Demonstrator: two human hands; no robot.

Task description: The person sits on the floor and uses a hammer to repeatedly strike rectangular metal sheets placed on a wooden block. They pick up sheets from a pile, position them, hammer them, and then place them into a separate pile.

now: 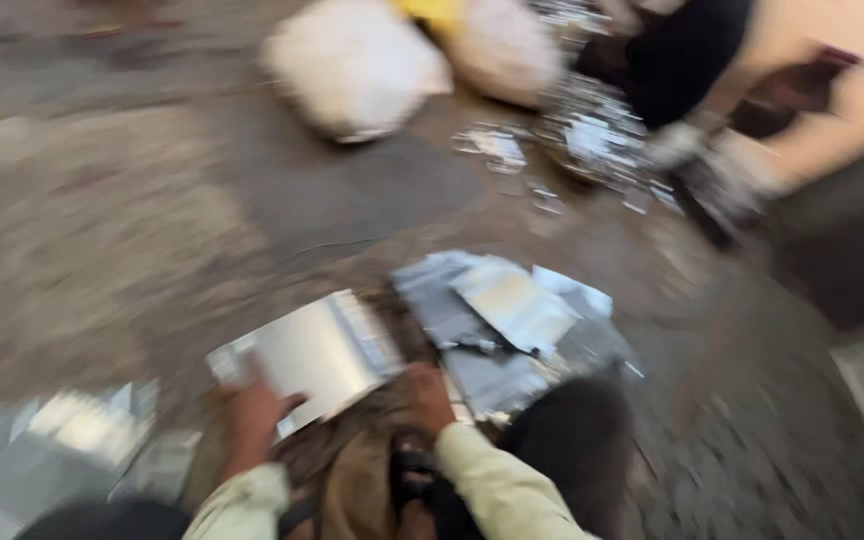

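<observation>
The frame is blurred by motion. My left hand (252, 415) grips the near edge of a stack of shiny silver foil sheets (312, 355) held above my lap. My right hand (430, 392) rests at the stack's right corner, fingers curled; whether it grips the sheets is unclear. Both sleeves are pale yellow-green. A loose heap of silver foil pouches (507, 310) lies on the ground just beyond my right hand.
More silver sheets (62, 440) lie at the lower left. Two white sacks (357, 65) sit far ahead, with a pile of small foil scraps (592, 130) beside another person in dark clothes (692, 55) at the upper right. Rough concrete floor (102, 220) all around.
</observation>
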